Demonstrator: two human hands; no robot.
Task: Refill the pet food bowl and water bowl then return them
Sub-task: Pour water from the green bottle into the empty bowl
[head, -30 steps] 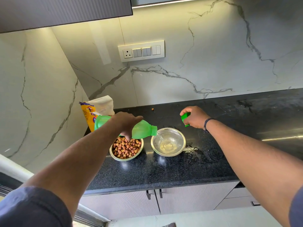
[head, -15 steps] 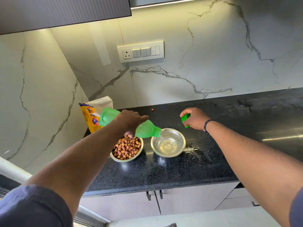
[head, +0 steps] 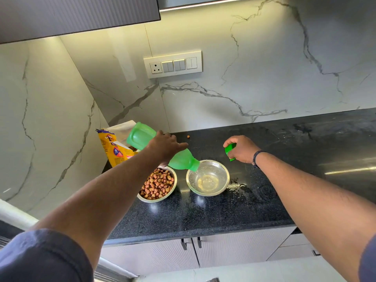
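Note:
Two steel bowls stand side by side on the black counter [head: 203, 216]. The left food bowl [head: 157, 185] is full of brown kibble. The right water bowl [head: 208, 178] holds a shallow pool of water. My left hand [head: 165, 146] grips a green bottle [head: 183, 159] tilted steeply, its mouth over the water bowl's left rim, its base raised toward the back left. My right hand [head: 241, 148] rests on the counter behind the water bowl, closed around the green bottle cap [head: 230, 150].
A yellow pet food bag [head: 115, 145] stands open in the back left corner. A stray kibble piece [head: 188, 136] lies near the wall. Spilled water [head: 237, 187] wets the counter right of the water bowl. Cabinet doors [head: 189, 255] run below the counter edge.
My left hand has tipped the green bottle steeper, its base rising higher, and more water has collected in the right bowl. My right hand has stayed put.

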